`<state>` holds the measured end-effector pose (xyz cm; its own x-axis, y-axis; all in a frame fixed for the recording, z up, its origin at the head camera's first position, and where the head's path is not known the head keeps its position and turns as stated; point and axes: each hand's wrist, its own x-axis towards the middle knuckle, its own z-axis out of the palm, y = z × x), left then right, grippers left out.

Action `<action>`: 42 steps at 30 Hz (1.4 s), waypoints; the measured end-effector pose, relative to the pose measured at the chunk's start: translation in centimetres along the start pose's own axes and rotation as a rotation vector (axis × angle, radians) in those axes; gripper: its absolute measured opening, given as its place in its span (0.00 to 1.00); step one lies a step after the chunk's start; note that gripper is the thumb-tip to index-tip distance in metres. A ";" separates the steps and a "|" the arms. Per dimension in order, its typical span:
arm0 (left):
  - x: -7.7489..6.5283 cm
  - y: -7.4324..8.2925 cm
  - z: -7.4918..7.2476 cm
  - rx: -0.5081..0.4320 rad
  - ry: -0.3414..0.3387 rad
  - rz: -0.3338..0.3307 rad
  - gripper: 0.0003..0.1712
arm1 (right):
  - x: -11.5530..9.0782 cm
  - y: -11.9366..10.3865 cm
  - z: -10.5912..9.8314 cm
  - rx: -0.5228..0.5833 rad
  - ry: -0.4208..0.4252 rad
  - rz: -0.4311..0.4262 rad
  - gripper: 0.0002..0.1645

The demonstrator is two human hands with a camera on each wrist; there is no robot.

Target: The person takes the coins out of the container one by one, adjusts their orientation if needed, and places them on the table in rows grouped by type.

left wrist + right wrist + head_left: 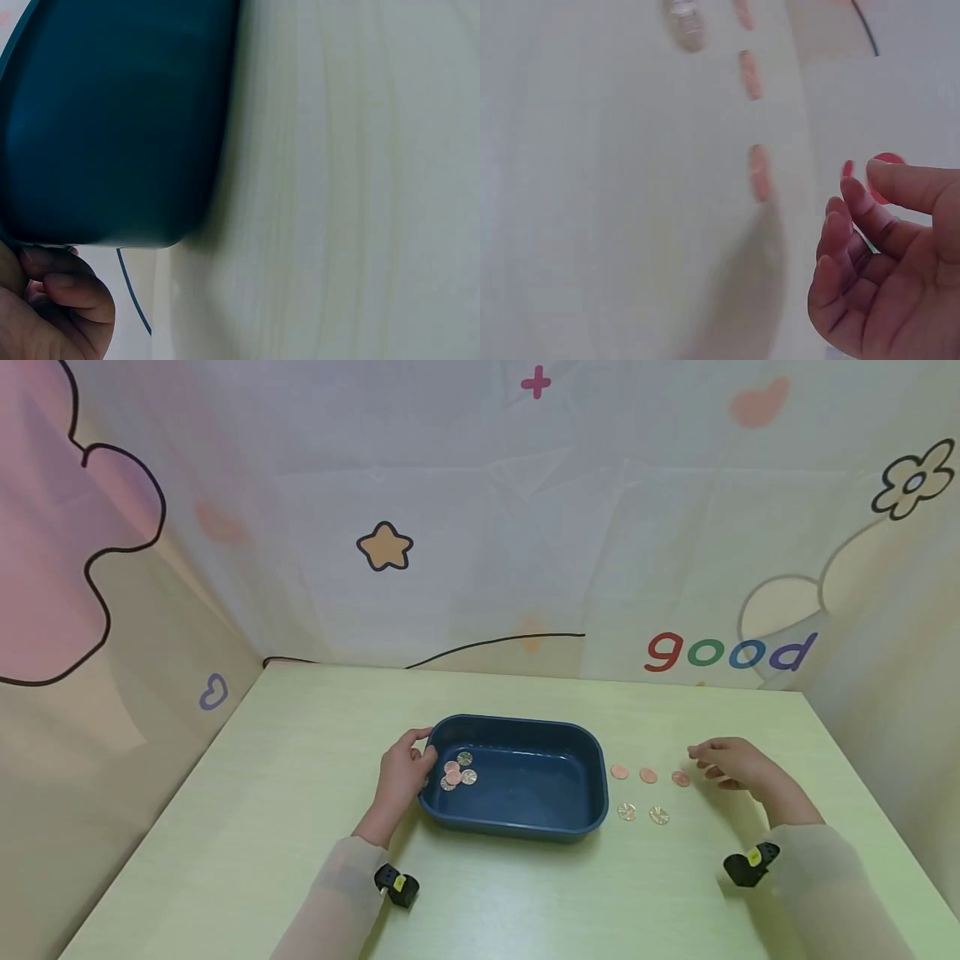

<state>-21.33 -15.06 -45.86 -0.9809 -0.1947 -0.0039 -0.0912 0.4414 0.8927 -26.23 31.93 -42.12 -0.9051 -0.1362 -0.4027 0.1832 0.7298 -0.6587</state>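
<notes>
A dark blue rectangular tray (517, 827) stands on the table. My left hand (405, 768) grips its left end, the thumb at the rim; in the left wrist view the curled fingers (79, 296) are against its end wall. Several copper and pale gold coins (452, 776) lie at the tray's left side, some overlapping. To the right of the tray are three copper coins (648, 775) in a row and two pale gold coins (627, 811) nearer me. Just right of the row, my right hand (738, 764) hovers above the table, its fingers loosely bent with nothing between them.
The pale wood-grain table (480, 902) ends at a printed cloth backdrop (480, 527) behind and at both sides. Black wrist cameras (750, 865) sit at both sleeves.
</notes>
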 end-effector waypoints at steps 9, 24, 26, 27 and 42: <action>0.0 0.0 -0.1 0.012 0.000 -0.006 0.26 | -1.7 -4.4 -2.0 -0.013 0.071 -0.211 0.32; 0.1 0.1 -0.1 0.015 0.002 -0.010 0.26 | -2.9 -13.3 -0.7 -0.123 -0.018 -0.422 0.21; 0.1 0.1 -0.1 0.012 0.001 -0.010 0.26 | -2.7 -14.2 -0.4 -0.142 -0.044 -0.443 0.20; 0.0 0.2 -0.1 0.010 0.001 -0.011 0.26 | -2.6 -14.6 -0.2 -0.151 -0.058 -0.448 0.19; 0.1 0.2 -0.1 0.023 0.003 -0.013 0.25 | 0.2 -19.9 4.6 -0.249 -0.262 -0.486 0.14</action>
<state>-21.41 -15.07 -45.69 -0.9790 -0.2034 -0.0135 -0.1075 0.4589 0.8820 -28.27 14.31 -32.01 -0.7322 -0.6306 -0.2574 -0.3513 0.6734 -0.6505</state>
